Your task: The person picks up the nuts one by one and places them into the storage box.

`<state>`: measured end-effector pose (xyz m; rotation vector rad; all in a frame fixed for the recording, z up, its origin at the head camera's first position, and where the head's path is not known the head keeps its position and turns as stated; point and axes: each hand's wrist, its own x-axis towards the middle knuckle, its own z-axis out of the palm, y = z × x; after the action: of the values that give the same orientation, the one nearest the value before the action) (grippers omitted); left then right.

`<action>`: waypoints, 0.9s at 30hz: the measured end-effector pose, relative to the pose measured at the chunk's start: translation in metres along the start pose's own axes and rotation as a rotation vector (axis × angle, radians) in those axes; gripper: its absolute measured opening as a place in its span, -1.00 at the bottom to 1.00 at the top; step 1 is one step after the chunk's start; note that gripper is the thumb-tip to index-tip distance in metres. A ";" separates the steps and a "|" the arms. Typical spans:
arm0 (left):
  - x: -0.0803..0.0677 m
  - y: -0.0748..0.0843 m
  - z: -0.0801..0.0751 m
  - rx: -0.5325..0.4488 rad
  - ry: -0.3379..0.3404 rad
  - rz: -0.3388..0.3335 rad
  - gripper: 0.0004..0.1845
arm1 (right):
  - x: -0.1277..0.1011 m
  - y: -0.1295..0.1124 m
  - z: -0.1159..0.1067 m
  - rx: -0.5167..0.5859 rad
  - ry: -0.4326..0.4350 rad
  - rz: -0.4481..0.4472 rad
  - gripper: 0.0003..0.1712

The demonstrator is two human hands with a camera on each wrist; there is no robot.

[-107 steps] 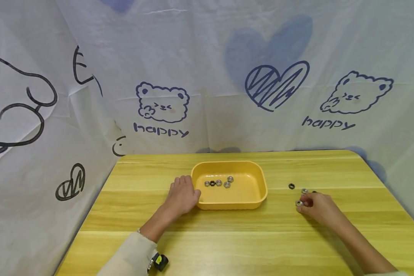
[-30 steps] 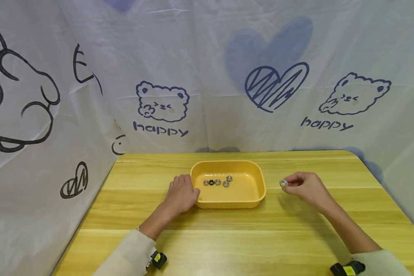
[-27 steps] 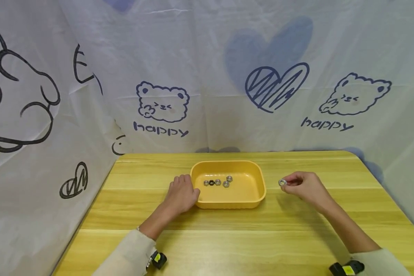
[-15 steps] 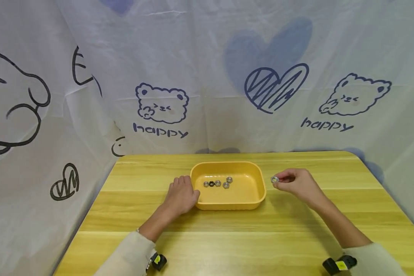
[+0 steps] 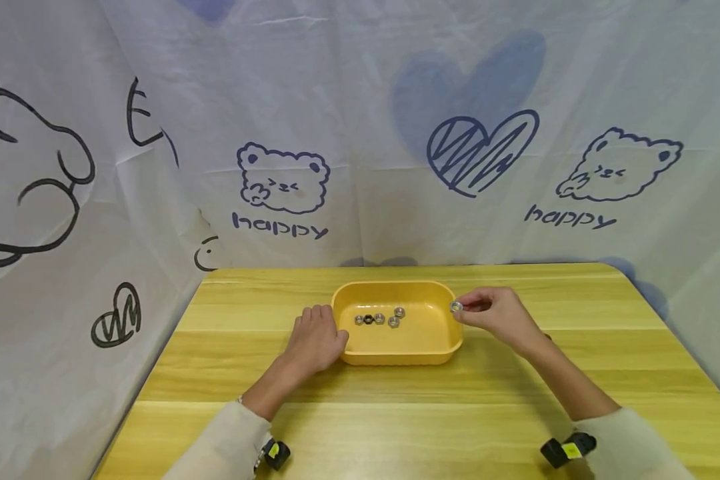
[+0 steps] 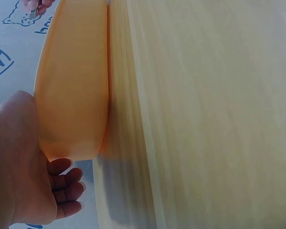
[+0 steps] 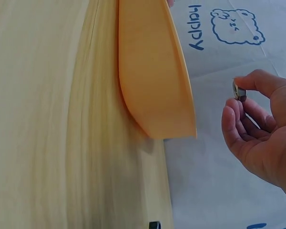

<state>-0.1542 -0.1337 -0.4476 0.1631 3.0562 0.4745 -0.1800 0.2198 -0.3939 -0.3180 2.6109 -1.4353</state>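
In the head view, the left hand (image 5: 317, 340) grips the left end of the yellow tray (image 5: 426, 347), thumb at the rim, probably to steady it on the table (image 5: 396, 413). Five loose nuts (image 5: 379, 319), one dark, lie inside, mostly toward the left, where the walls hem them in. The right hand (image 5: 499, 317) pinches another nut (image 5: 456, 307) that lines up with the right rim; the fingertip hold leaves it sticking out in front. A dark bit (image 5: 548, 337) shows behind the wrist, mostly hidden. In the left wrist view, the left fingers (image 6: 69, 191) curl at the tray's end, seemingly bracing the wall. In the right wrist view, thumb and fingers are closed just to the nut's width, with the nut apart from the tray, its side wall seemingly cleared by the raised hand.
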 end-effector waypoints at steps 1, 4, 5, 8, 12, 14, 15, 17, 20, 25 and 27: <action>0.000 0.000 0.000 0.000 0.000 0.000 -0.65 | 0.001 -0.001 0.002 0.000 0.000 0.001 -0.62; -0.001 0.000 0.000 -0.004 0.000 0.001 -0.65 | 0.004 -0.003 0.006 -0.009 -0.002 -0.002 -0.62; -0.001 0.000 0.000 -0.004 0.001 0.002 -0.65 | 0.005 -0.004 0.007 -0.008 0.001 0.000 -0.63; -0.001 0.000 0.000 -0.005 0.003 0.005 -0.65 | 0.008 -0.005 0.011 -0.006 -0.008 -0.006 -0.60; -0.001 0.000 -0.001 -0.003 0.005 0.008 -0.66 | 0.013 -0.005 0.017 0.014 -0.019 -0.014 -0.59; -0.001 0.000 -0.001 -0.003 0.003 0.007 -0.66 | 0.015 -0.006 0.019 0.024 -0.022 -0.015 -0.61; -0.001 0.000 -0.001 -0.003 0.001 0.005 -0.66 | 0.016 -0.006 0.020 0.026 -0.022 -0.015 -0.61; -0.002 0.001 -0.001 -0.002 0.000 0.005 -0.66 | 0.018 -0.006 0.023 0.036 -0.024 -0.018 -0.62; -0.002 0.001 -0.002 -0.001 -0.005 0.006 -0.66 | 0.021 -0.007 0.025 0.053 -0.037 -0.022 -0.60; -0.002 0.001 -0.002 -0.003 -0.001 0.011 -0.66 | 0.024 -0.007 0.029 0.064 -0.050 -0.007 -0.58; -0.003 0.001 -0.002 -0.005 0.001 0.011 -0.66 | 0.025 -0.007 0.031 0.059 -0.050 0.001 -0.58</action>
<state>-0.1516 -0.1336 -0.4450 0.1792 3.0562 0.4831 -0.1967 0.1846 -0.4051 -0.3414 2.5237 -1.4819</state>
